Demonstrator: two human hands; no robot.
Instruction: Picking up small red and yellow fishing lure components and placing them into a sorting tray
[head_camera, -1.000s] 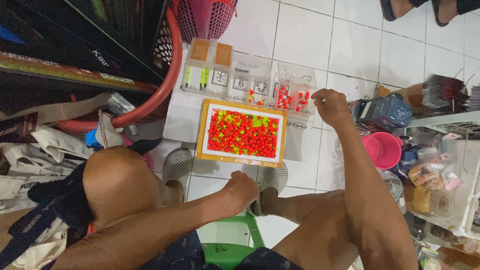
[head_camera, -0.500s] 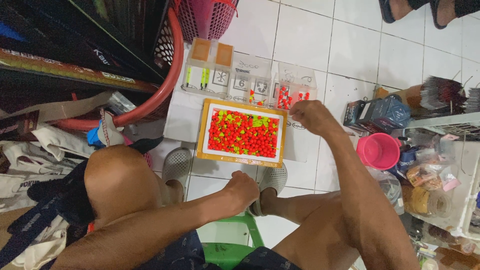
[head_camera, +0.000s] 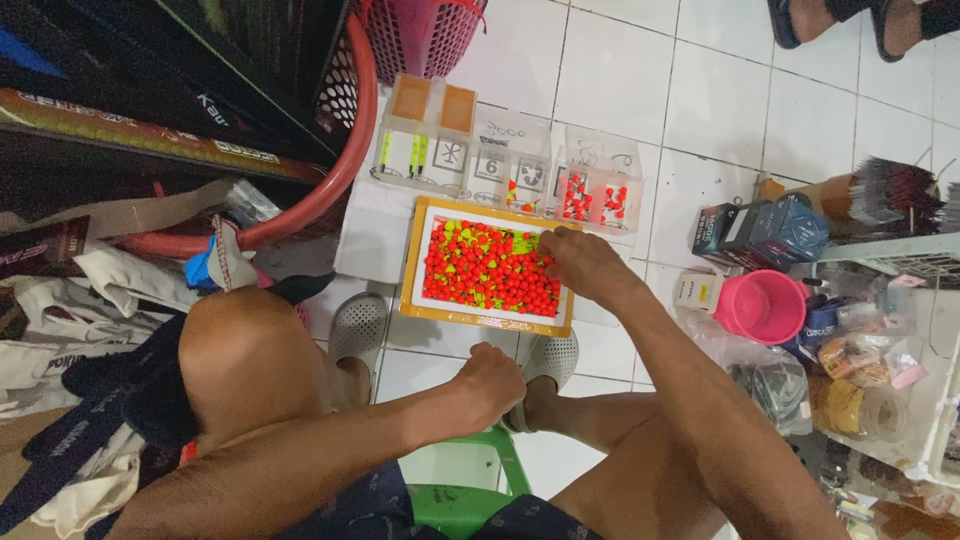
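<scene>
A white tray with an orange rim (head_camera: 412, 262) lies on the tiled floor in front of me, full of small red and yellow-green floats (head_camera: 480, 272). My right hand (head_camera: 582, 262) rests over the tray's right edge, fingers down among the floats; whether it pinches one is hidden. My left hand (head_camera: 492, 380) is curled into a loose fist just below the tray, above my grey sandal (head_camera: 552, 352). Behind the tray stands a clear compartment box (head_camera: 520, 165) with a few red floats in its right cells.
A red hoop and pink basket (head_camera: 425, 35) sit at the back left, dark bags at the left. A pink cup (head_camera: 762, 305), small boxes and a white rack with packets crowd the right. Another person's sandalled feet (head_camera: 850, 20) stand at the top right. A green stool (head_camera: 470, 500) is under me.
My right hand has come down and left from the clear compartment box onto the tray's right side. My left hand has stayed put.
</scene>
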